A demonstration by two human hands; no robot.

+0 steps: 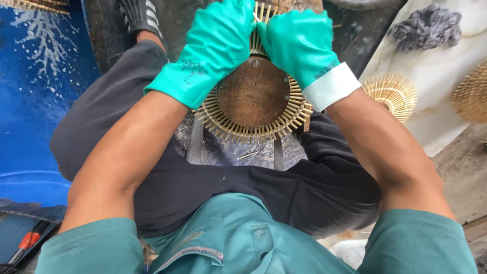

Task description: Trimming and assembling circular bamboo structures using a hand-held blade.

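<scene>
Workpiece: round woven disc [252, 96] with a plain brown centre and a fringe of pale gold radiating splints, lying flat on the seated person's lap, between the knees, centre of view.
Left hand [215, 43]: green rubber glove, palm down on the disc's far-left rim; fingers curled over the splints, grasping the rim.
Right hand [299, 43]: green glove with a white turned-back cuff, on the far-right rim, fingers bent down onto the splints and closed on them; fingertips of both hands meet at the far edge.
Reason for hold: judged, the lap serves as a support and both hands press the same rim section so the splints stay in place while worked.
Finished pieces: gold fan-shaped disc [391, 93] and part of another [471, 94] on the white marbled sheet [431, 122], right.
Grey bundle [426, 26]: crumpled cloth or fibre, far right on the sheet.
Container: blue tub [35, 101], left, wet and splashed; contents not visible.
Tool: orange-handled tool [28, 241], near left, lying loose.
</scene>
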